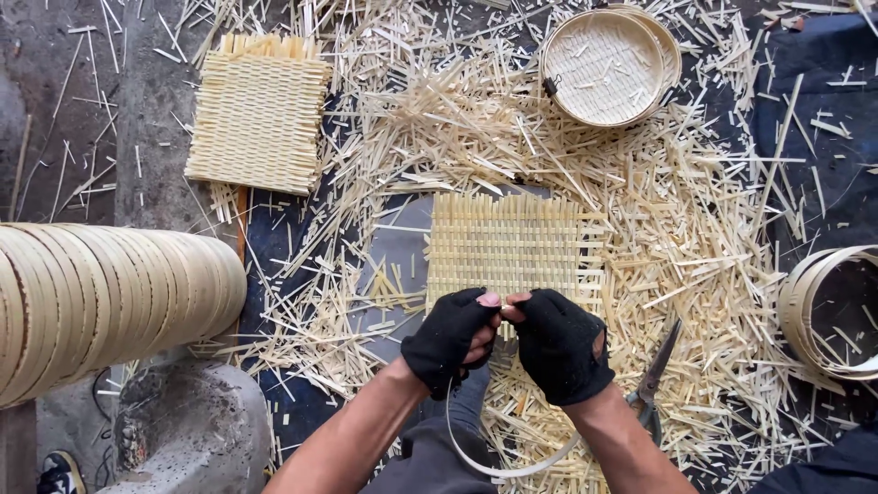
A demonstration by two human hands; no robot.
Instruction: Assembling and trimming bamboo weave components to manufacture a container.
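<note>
two woven mats (259, 112) (506, 247) — one pair of scissors (651, 380) (half-buried)

- Even, soft daylight fills the whole view; no single light source can be told.
- Shadows are faint and short: a thin dark edge lies under the woven bamboo mat (505, 245) just above the hands.
- No glare; the pale bamboo splinters (695, 229) right of the hands look bright but keep their detail.
- The black gloves on the left hand (450, 338) and right hand (560, 346) read dark with little texture.
- Focus is sharp centrally, slightly softer at the lower corners.
</note>
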